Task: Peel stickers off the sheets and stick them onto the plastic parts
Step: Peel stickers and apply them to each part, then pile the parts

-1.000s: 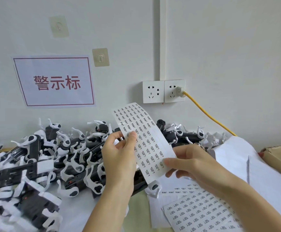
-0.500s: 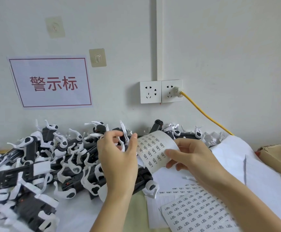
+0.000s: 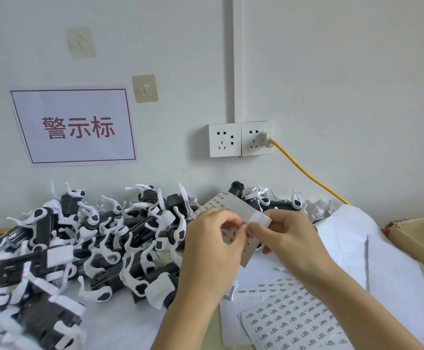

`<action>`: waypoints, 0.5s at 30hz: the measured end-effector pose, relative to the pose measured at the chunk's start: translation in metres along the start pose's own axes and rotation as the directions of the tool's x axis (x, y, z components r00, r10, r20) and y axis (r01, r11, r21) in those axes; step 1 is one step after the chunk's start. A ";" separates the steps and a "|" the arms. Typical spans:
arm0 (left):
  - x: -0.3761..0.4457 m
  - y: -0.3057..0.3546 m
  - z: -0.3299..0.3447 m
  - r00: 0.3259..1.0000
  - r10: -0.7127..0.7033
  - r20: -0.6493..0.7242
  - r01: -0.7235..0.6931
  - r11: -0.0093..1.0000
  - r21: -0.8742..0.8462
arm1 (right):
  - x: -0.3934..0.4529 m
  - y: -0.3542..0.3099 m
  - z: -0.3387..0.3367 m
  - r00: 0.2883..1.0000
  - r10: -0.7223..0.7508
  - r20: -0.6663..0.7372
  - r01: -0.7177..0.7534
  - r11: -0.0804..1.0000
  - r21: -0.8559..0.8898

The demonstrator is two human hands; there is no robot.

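Both hands hold a narrow sticker sheet (image 3: 233, 205) folded over between them, above the table's middle. My left hand (image 3: 212, 246) pinches its left part with curled fingers. My right hand (image 3: 285, 238) pinches the folded white edge from the right. The sheet carries rows of small printed labels. A big heap of black and white plastic parts (image 3: 84, 238) covers the table to the left and runs behind the hands. A larger sticker sheet (image 3: 296, 322) lies flat near the bottom right.
Blank white backing sheets (image 3: 382, 269) lie at the right, beside an open cardboard box (image 3: 423, 238). A yellow cable (image 3: 306, 170) runs from the wall socket (image 3: 241, 138) down to the right. A sign with red characters (image 3: 76, 126) hangs on the wall.
The sticker sheet came down from upright and is folded over between the hands. Both hands closed in together, and the view tilted slightly.
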State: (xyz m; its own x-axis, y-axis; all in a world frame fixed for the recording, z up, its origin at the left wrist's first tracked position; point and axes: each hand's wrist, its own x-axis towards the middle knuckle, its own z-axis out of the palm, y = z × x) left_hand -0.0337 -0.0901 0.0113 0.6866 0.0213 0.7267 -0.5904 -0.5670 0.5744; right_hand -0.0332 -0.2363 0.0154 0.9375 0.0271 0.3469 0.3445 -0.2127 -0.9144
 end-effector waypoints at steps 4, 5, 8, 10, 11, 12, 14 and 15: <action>-0.001 0.000 0.002 1.000 -0.007 0.006 0.007 1.000 -0.004 | -0.002 0.000 0.004 0.999 -0.039 -0.022 0.038 0.999 -0.030; -0.001 -0.001 0.002 1.000 -0.006 0.011 0.006 1.000 0.006 | -0.003 0.001 0.005 0.998 -0.053 -0.030 0.052 0.998 -0.041; -0.001 -0.003 0.003 1.000 -0.006 0.026 0.005 0.999 0.050 | -0.004 0.002 0.009 0.994 -0.099 -0.045 0.095 0.992 -0.088; -0.001 -0.004 0.003 0.999 -0.014 0.043 0.010 0.997 0.077 | -0.004 0.003 0.011 0.991 -0.124 -0.042 0.119 0.987 -0.112; -0.001 -0.005 0.003 0.999 -0.017 0.050 0.013 0.996 0.084 | -0.004 0.003 0.012 0.991 -0.126 -0.040 0.120 0.985 -0.120; -0.001 -0.005 0.003 0.998 -0.019 0.055 0.014 0.996 0.089 | -0.004 0.003 0.012 0.991 -0.125 -0.037 0.120 0.985 -0.125; -0.001 -0.005 0.003 0.998 -0.020 0.054 0.015 0.995 0.094 | -0.005 0.002 0.013 0.990 -0.137 -0.031 0.132 0.983 -0.127; -0.001 -0.005 0.003 0.999 -0.019 0.048 0.014 0.996 0.093 | -0.005 0.001 0.014 0.989 -0.144 -0.025 0.139 0.982 -0.129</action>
State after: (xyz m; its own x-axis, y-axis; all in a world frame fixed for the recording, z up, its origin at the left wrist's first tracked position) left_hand -0.0304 -0.0899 0.0063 0.7173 -0.0076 0.6968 -0.5385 -0.6406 0.5474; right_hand -0.0373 -0.2233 0.0094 0.8768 0.0328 0.4797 0.4625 -0.3306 -0.8227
